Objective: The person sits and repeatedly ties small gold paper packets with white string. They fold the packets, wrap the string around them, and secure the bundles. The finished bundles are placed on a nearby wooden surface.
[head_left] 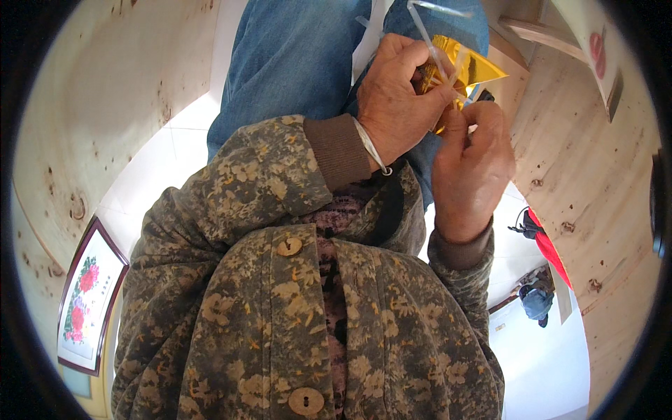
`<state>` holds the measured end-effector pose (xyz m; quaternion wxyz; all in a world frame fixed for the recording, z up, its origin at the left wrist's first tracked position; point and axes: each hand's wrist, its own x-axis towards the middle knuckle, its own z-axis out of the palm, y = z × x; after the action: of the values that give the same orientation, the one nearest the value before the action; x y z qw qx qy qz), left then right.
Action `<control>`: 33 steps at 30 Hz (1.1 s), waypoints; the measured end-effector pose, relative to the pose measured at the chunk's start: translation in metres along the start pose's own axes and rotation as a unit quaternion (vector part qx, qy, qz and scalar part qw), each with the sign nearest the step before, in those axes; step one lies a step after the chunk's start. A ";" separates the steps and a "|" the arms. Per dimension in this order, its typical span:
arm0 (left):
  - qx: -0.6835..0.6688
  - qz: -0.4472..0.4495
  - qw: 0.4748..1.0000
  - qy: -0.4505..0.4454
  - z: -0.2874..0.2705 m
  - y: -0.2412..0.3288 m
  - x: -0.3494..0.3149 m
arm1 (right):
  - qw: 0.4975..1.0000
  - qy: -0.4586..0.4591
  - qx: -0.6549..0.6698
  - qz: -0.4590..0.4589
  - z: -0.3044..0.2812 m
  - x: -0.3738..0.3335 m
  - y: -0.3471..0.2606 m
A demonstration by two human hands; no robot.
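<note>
Over my knees, my left hand (pixel 399 91) has its fingers closed on a piece of shiny gold foil (pixel 476 68), gathered at the fingers and flaring to a pointed corner. A thin translucent strip (pixel 420 26) rises bent above the foil and crosses itself beside my left thumb. Close on the right, my right hand (pixel 476 161) pinches at the lower end of the crossing, thumb against forefinger, seemingly on the strip. The fingers hide the exact grip and part of the foil. A silver bangle (pixel 371 145) circles my left wrist.
Blue jeans (pixel 280 70) cover my legs beneath the hands. Pale wooden panels stand on the left (pixel 126 77) and right (pixel 581 196). A framed flower picture (pixel 91 297) is at lower left. At lower right are a red cloth (pixel 549 245) and a blue bundle (pixel 537 302).
</note>
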<state>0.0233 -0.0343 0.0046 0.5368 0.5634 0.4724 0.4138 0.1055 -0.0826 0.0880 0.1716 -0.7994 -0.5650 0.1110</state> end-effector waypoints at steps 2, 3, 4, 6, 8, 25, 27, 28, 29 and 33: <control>-0.013 -0.020 1.000 -0.008 -0.001 0.000 0.001 | 0.997 -0.006 0.071 0.040 0.007 -0.005 -0.005; -0.007 -0.013 1.000 -0.009 -0.001 0.000 0.001 | 0.995 0.002 0.092 0.036 0.010 -0.008 -0.007; -0.003 -0.007 1.000 -0.009 -0.002 0.000 0.001 | 0.993 0.000 0.106 0.060 0.013 -0.011 -0.008; -0.013 -0.008 1.000 -0.012 -0.003 -0.002 0.002 | 0.985 0.000 0.129 0.110 0.019 -0.018 -0.009; -0.040 -0.020 0.999 -0.020 -0.004 -0.003 0.002 | 0.991 0.014 0.108 0.082 0.026 -0.023 -0.007; 0.032 0.070 0.996 -0.050 -0.012 -0.013 0.013 | 0.997 0.045 -0.040 -0.053 0.039 -0.033 0.007; 0.045 0.096 0.993 -0.061 -0.014 -0.013 0.018 | 0.997 0.032 -0.046 -0.047 0.038 -0.034 0.008; 0.048 0.106 0.991 -0.068 -0.016 -0.012 0.021 | 0.998 0.026 -0.047 -0.046 0.038 -0.034 0.008; 0.062 0.093 0.990 -0.086 -0.017 -0.010 0.023 | 0.997 0.034 -0.047 -0.051 0.038 -0.034 0.008; 0.159 0.191 0.961 -0.118 -0.026 -0.005 0.032 | 0.998 0.034 -0.031 -0.048 0.037 -0.033 0.008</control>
<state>0.0044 0.0028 0.0000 0.4034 0.7659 0.3491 0.3589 0.0875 -0.1107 0.0499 0.1708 -0.7795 -0.5999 0.0572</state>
